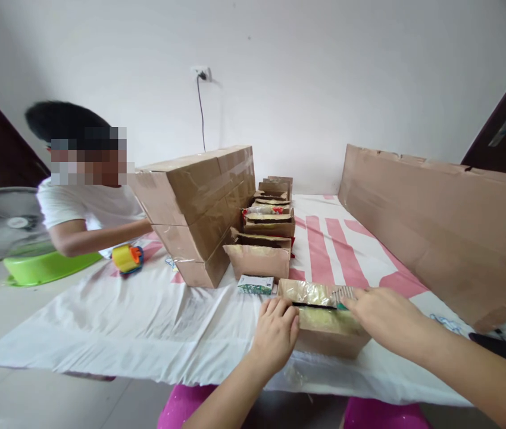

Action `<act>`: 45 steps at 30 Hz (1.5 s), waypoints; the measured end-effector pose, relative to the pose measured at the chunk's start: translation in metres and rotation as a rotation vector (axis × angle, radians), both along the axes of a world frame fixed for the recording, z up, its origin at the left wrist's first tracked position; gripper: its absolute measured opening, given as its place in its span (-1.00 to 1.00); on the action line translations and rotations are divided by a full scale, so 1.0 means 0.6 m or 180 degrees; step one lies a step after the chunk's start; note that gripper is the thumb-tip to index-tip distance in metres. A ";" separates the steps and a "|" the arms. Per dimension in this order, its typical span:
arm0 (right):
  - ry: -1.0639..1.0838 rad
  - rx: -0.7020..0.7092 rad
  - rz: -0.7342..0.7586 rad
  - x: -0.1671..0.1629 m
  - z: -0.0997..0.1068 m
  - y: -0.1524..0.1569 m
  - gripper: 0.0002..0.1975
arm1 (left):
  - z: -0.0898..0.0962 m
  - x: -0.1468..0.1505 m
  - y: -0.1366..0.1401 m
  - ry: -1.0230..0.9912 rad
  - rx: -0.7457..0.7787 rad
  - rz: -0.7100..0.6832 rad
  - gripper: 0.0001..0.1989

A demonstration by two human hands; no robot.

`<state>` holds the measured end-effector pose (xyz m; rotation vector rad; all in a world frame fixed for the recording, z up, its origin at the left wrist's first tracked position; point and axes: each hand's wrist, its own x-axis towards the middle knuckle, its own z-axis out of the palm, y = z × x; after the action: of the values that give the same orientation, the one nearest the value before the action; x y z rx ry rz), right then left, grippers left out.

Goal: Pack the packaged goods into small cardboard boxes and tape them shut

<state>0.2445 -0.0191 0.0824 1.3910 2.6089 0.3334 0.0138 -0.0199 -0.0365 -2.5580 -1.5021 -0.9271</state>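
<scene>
In front of me sits a small open cardboard box (328, 342) with clear tape over its flaps and a dark slit between them. My left hand (275, 330) is closed on the box's near left end, fingers curled over the edge. At the right end my right hand (380, 316) pinches a small striped item with a green edge (344, 294), at the slit. Its kind is unclear, and my fingers partly cover it. Just beyond my left hand lies a small white and green carton (256, 285).
More open cardboard boxes (257, 259) run in a row towards the wall; one holds a red packet (264, 211). A tall cardboard stack (203, 220) stands left, a long cardboard panel (431, 232) right. Another person (92, 208) reaches behind the stack, near a yellow toy (124, 259).
</scene>
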 end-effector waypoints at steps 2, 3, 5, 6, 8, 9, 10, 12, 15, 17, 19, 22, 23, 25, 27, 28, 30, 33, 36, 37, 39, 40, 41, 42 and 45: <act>0.0164 0.0073 -0.0123 0.027 0.000 -0.009 -0.72 | 0.003 0.000 0.000 0.0003 0.0042 -0.0063 -0.83; 0.0305 0.0118 -0.0138 0.042 -0.002 -0.012 -0.74 | 0.005 0.000 -0.001 0.0012 0.0060 -0.0095 -0.83; 0.0654 0.0232 -0.0180 0.079 -0.010 -0.017 -0.75 | 0.008 0.000 -0.004 0.0044 0.0070 -0.0109 -0.83; 0.0809 0.0317 -0.0246 0.100 -0.018 -0.017 -0.73 | 0.010 -0.001 -0.006 0.0061 0.0058 -0.0097 -0.84; 0.1007 0.0513 -0.0528 0.142 -0.044 -0.012 -0.68 | 0.013 -0.002 -0.008 0.0082 0.0013 -0.0090 -0.85; 0.1058 0.0594 -0.0711 0.161 -0.062 -0.008 -0.66 | 0.014 -0.003 -0.009 0.0085 -0.0018 -0.0096 -0.86; 0.1101 0.0638 -0.0900 0.177 -0.083 -0.004 -0.65 | 0.015 -0.004 -0.008 0.0085 -0.0043 -0.0117 -0.86; 0.1132 0.0581 -0.1242 0.199 -0.130 0.003 -0.64 | 0.018 -0.008 -0.006 0.0092 -0.0085 -0.0206 -0.84; 0.1126 0.0242 -0.1439 0.204 -0.204 0.005 -0.65 | 0.026 -0.015 0.000 0.0091 -0.0119 -0.0379 -0.73; 0.1166 0.0096 -0.1463 0.196 -0.244 0.001 -0.65 | 0.032 -0.019 0.002 0.0041 -0.0041 -0.0459 -0.64; 0.1208 0.0053 -0.1500 0.187 -0.275 -0.005 -0.64 | 0.034 -0.020 0.000 -0.0051 0.0168 -0.0478 -0.58; 0.1251 0.0070 -0.1492 0.182 -0.300 -0.012 -0.62 | 0.022 -0.015 -0.017 -0.0144 0.0637 -0.0437 -0.70; 0.1298 0.0085 -0.1447 0.182 -0.303 -0.012 -0.61 | 0.014 -0.013 -0.027 -0.0166 0.0772 -0.0448 -0.73; 0.1497 0.0131 -0.1316 0.183 -0.301 -0.011 -0.63 | -0.006 -0.010 -0.049 -0.0213 0.0906 -0.0541 -0.75; 0.1845 0.0264 -0.1181 0.181 -0.288 -0.010 -0.68 | -0.023 -0.009 -0.071 -0.0258 0.0924 -0.0658 -0.75; 0.2056 0.0374 -0.1123 0.177 -0.277 -0.010 -0.71 | -0.030 -0.011 -0.080 -0.0256 0.0921 -0.0679 -0.76; 0.2512 0.0626 -0.1042 0.163 -0.250 -0.014 -0.73 | -0.036 -0.015 -0.091 -0.0210 0.0892 -0.0671 -0.77; 0.3038 0.0830 -0.0763 0.126 -0.208 -0.029 -0.76 | -0.034 -0.022 -0.089 -0.0211 0.0745 -0.0735 -0.77; 0.2986 0.0711 -0.0129 0.084 -0.179 -0.041 -0.80 | -0.027 -0.026 -0.071 -0.0387 0.0617 -0.0799 -0.74; 0.2854 0.0647 0.0065 0.071 -0.174 -0.044 -0.80 | -0.025 -0.025 -0.064 -0.0425 0.0594 -0.0802 -0.72; 0.2567 0.0534 0.0303 0.050 -0.167 -0.045 -0.78 | -0.019 -0.022 -0.048 -0.0376 0.0557 -0.0790 -0.71; 0.2451 0.0494 0.0362 0.042 -0.166 -0.044 -0.77 | -0.014 -0.019 -0.041 -0.0285 0.0530 -0.0779 -0.73; 0.2360 0.0453 0.0393 0.035 -0.164 -0.042 -0.76 | -0.009 -0.015 -0.035 -0.0172 0.0506 -0.0763 -0.75; 0.2293 0.0399 0.0403 0.030 -0.162 -0.041 -0.76 | -0.002 -0.012 -0.030 -0.0047 0.0476 -0.0732 -0.77; 0.2173 0.0207 0.0395 0.022 -0.154 -0.039 -0.77 | 0.023 -0.003 -0.018 0.0362 0.0312 -0.0693 -0.82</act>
<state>0.2575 -0.0426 -0.0101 1.5810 3.2532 -0.0669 0.0122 -0.0308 -0.0229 -2.6899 -1.1379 -0.8350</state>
